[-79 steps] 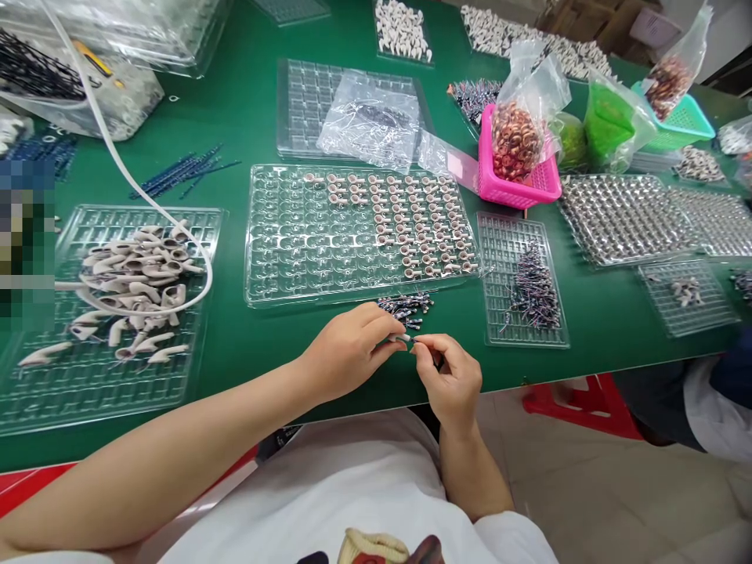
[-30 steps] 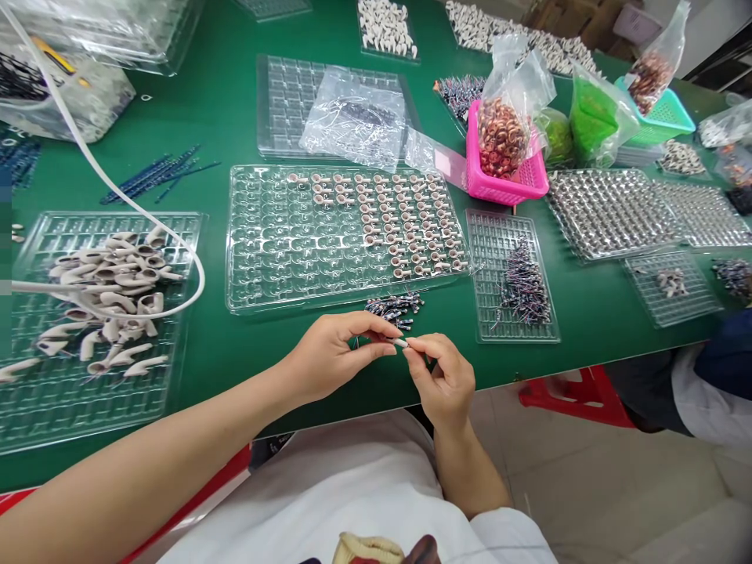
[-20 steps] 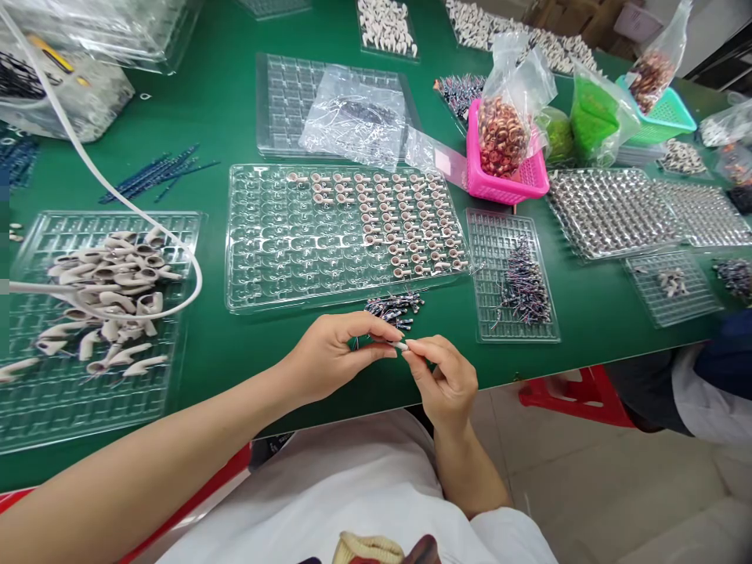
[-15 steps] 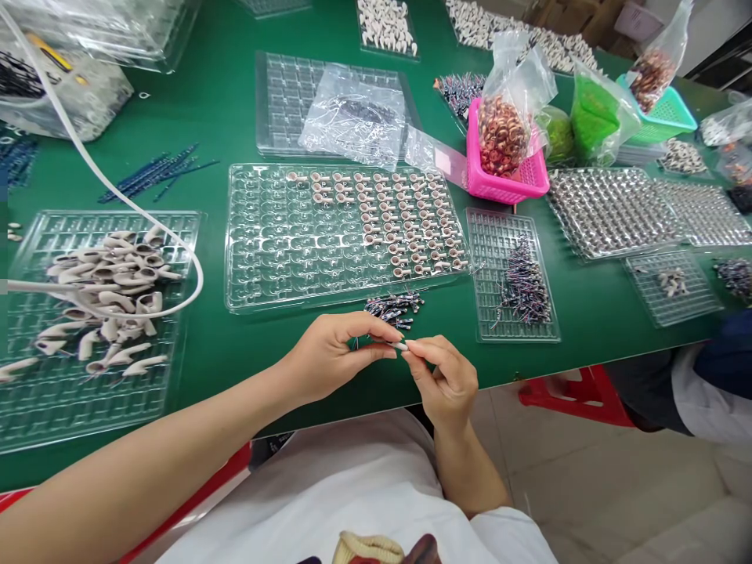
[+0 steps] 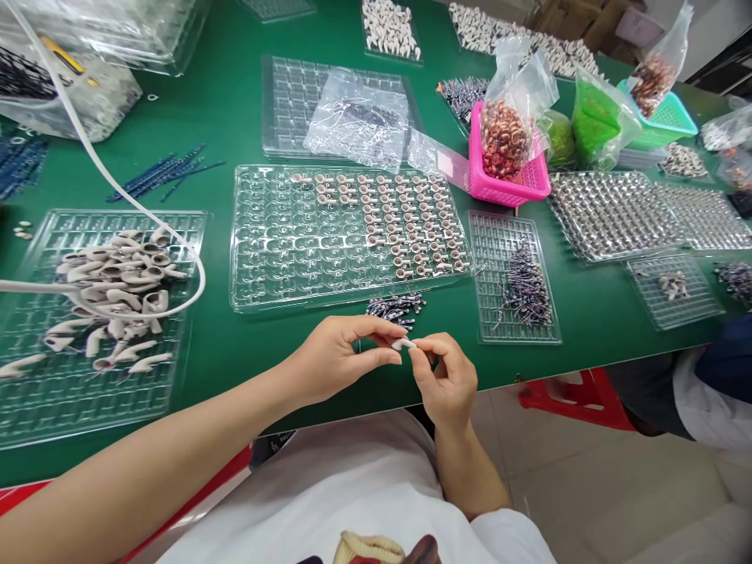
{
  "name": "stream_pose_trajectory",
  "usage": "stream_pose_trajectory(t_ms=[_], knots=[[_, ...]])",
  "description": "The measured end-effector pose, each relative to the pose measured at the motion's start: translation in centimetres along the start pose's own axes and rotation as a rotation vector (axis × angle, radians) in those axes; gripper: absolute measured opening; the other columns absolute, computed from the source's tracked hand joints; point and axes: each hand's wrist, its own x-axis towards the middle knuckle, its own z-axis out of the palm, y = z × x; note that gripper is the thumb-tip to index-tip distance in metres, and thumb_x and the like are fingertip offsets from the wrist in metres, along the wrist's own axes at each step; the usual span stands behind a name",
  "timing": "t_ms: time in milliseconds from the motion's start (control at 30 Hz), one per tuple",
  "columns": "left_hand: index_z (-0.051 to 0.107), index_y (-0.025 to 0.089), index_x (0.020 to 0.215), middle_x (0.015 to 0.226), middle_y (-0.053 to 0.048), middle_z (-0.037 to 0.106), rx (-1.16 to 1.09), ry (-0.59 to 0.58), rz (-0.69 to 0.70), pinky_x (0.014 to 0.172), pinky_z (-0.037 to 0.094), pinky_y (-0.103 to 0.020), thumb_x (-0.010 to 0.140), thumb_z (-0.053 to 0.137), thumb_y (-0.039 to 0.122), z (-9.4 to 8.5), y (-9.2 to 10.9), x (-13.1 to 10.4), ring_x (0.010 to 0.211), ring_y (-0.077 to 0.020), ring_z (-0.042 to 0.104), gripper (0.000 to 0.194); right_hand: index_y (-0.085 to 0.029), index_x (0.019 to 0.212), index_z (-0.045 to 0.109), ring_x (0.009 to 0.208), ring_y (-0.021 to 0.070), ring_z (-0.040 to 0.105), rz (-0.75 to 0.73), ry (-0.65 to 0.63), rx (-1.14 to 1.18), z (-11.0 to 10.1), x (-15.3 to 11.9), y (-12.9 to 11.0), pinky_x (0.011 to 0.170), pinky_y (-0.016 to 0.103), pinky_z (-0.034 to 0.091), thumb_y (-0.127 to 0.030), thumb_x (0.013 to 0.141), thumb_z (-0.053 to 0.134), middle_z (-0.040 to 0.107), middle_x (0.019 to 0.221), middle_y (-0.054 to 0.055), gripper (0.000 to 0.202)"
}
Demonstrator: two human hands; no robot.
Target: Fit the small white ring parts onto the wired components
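Observation:
Between my two hands is a small white earbud shell point(image 5: 403, 344), held just above the table's front edge. My left hand point(image 5: 329, 356) pinches its left end between thumb and fingers. The thumb and forefinger of my right hand point(image 5: 445, 376) close on its other end. Right behind my hands lies a small pile of thin dark wired parts point(image 5: 396, 307). Beyond it, a clear moulded tray point(image 5: 282, 258) has rows of similar shells in its right half, their round openings facing up. More loose shells point(image 5: 121, 274) are heaped on the clear tray at the left.
A white cable point(image 5: 141, 210) loops over the left tray. To the right are a tray of wired parts point(image 5: 526, 286), a pink basket point(image 5: 508, 188) with a bag of copper-coloured pieces, and filled trays point(image 5: 616, 215). A red stool point(image 5: 564, 399) and another person's clothing point(image 5: 699, 392) are at right.
The earbud shell has turned in my fingers and shows more of its curved side. My fingertips have shifted slightly; the whole view has moved a little.

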Motion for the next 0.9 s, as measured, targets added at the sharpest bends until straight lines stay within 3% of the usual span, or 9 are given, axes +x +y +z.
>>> stream_pose_trajectory(t_ms=[267,467,667,900], knots=[[0.073,0.019,0.1,0.091,-0.004,0.078,0.076,0.011,0.009,0.074,0.061,-0.029,0.079,0.075,0.03,-0.03,0.13,-0.03,0.078,-0.0185,0.073,0.025,-0.02,0.078,0.062,0.06,0.0106,0.05,0.159,0.057,0.006,0.08,-0.04,0.2,0.053,0.023,0.041,-0.027,0.088,0.061,0.056,0.071,-0.001,0.012],[0.072,0.017,0.095,0.088,-0.003,0.076,0.254,0.103,0.143,0.071,0.057,-0.025,0.081,0.072,0.03,0.09,-0.02,-0.25,0.077,-0.0162,0.071,0.019,-0.02,0.078,0.061,0.058,0.0099,0.047,0.168,0.047,0.0,0.22,-0.07,0.23,0.052,0.023,0.039,-0.026,0.088,0.061,0.055,0.071,-0.002,0.011],[0.07,0.018,0.087,0.076,-0.001,0.073,0.378,0.17,0.266,0.061,0.05,-0.021,0.086,0.064,0.023,0.37,-0.16,-0.14,0.067,-0.0128,0.067,0.008,-0.021,0.079,0.061,0.059,0.0103,0.049,0.082,0.037,-0.048,0.33,-0.02,0.07,0.056,0.025,0.041,-0.023,0.088,0.06,0.056,0.069,-0.003,0.009],[0.066,0.015,0.082,0.069,-0.002,0.068,0.614,0.232,0.431,0.059,0.045,-0.025,0.089,0.056,0.018,0.83,-0.55,-0.31,0.063,-0.0146,0.06,0.012,-0.022,0.084,0.06,0.06,0.0096,0.05,-0.109,0.025,-0.18,0.64,-0.02,-0.06,0.056,0.023,0.042,-0.013,0.084,0.063,0.057,0.07,-0.003,0.009]])
